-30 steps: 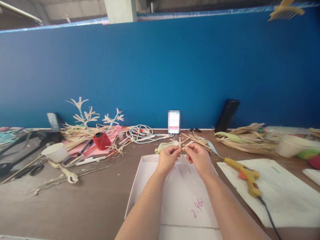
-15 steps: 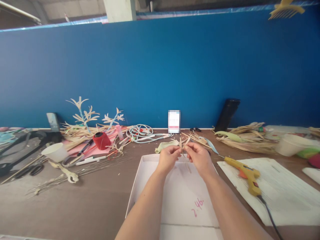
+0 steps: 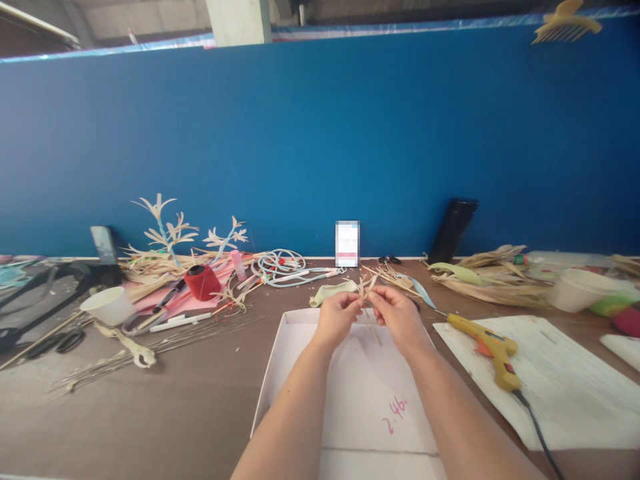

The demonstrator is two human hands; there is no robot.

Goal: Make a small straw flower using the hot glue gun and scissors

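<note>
My left hand [image 3: 336, 316] and my right hand [image 3: 397, 315] meet over the far edge of a shallow white box lid [image 3: 295, 373]. Both pinch a small bundle of dried straw strips [image 3: 367, 291] between their fingertips, and thin strands hang down from it toward the lid. The fingers of both hands are curled closed around the straw. Pink writing marks the lid's bottom near my right forearm.
A yellow glue gun [image 3: 493, 349] lies on white paper [image 3: 575, 380] at right. Dried husks [image 3: 490, 277], a white bowl [image 3: 577, 291], a red spool [image 3: 203, 281], a white cup [image 3: 108, 305], scissors [image 3: 55, 341], coiled cord [image 3: 283, 267] and straw flowers [image 3: 170, 233] crowd the brown table.
Both hands stay pinched on the straw bundle with only slight finger shifts. The hanging strands show a little longer below the fingers now.
</note>
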